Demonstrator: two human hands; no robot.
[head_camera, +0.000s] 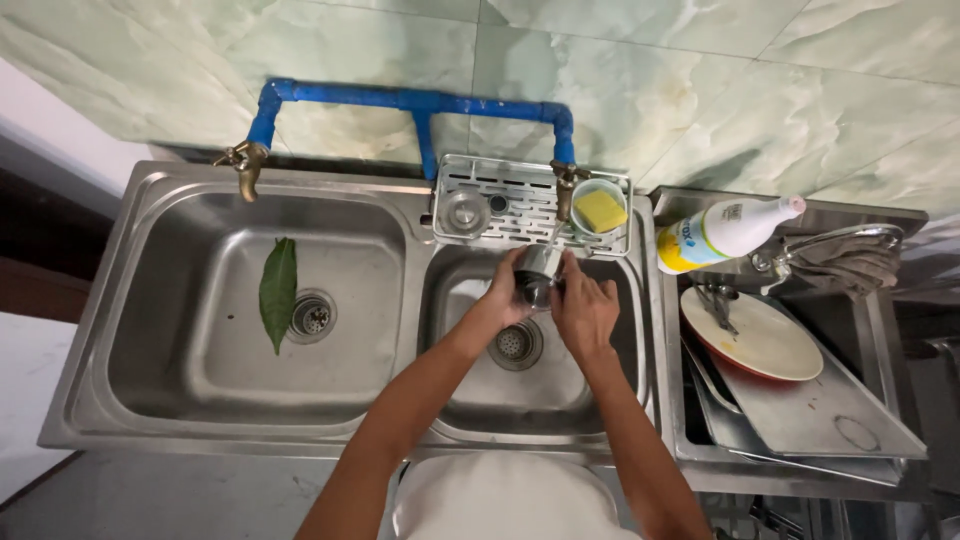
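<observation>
I stretch both my arms forward. My left hand (507, 290) and right hand (585, 310) are close together, fingers curled in, thumbs almost touching.

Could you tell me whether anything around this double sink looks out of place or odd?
Yes: a green leaf lies in the left basin beside its drain. Also, the dish soap bottle lies tipped on its side over the drying rack. Both hands hold a steel cup.
</observation>
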